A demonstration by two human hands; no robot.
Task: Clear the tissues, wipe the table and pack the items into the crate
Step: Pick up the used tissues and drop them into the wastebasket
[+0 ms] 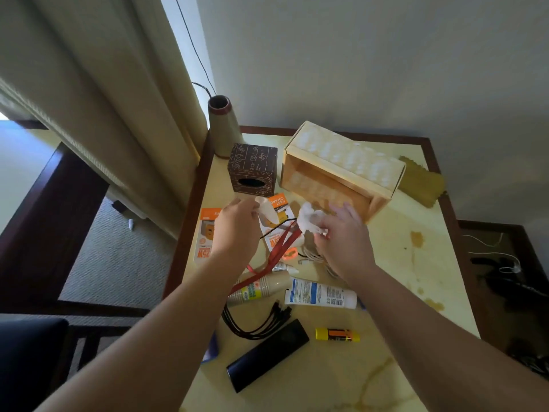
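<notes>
My right hand (341, 233) grips a crumpled white tissue (309, 220) above the middle of the table (395, 263). To its left, my left hand (237, 224) pinches a second white tissue (267, 210) just in front of the dark patterned tissue box (252, 169). A yellow wooden crate (341, 171) lies on its side at the back, its opening facing me. Under my hands lie two orange charger packs (205, 233), a red strap (279, 251) and a white cable (312, 254).
Nearer me lie a beige tube (258, 288), a white tube (320, 295), black cables (252, 322), a black bar-shaped device (267, 352) and a yellow glue stick (337, 334). Brown spills (416, 239) stain the right side. A vase (221, 126) stands at the back left, a yellow cloth (421, 182) behind the crate.
</notes>
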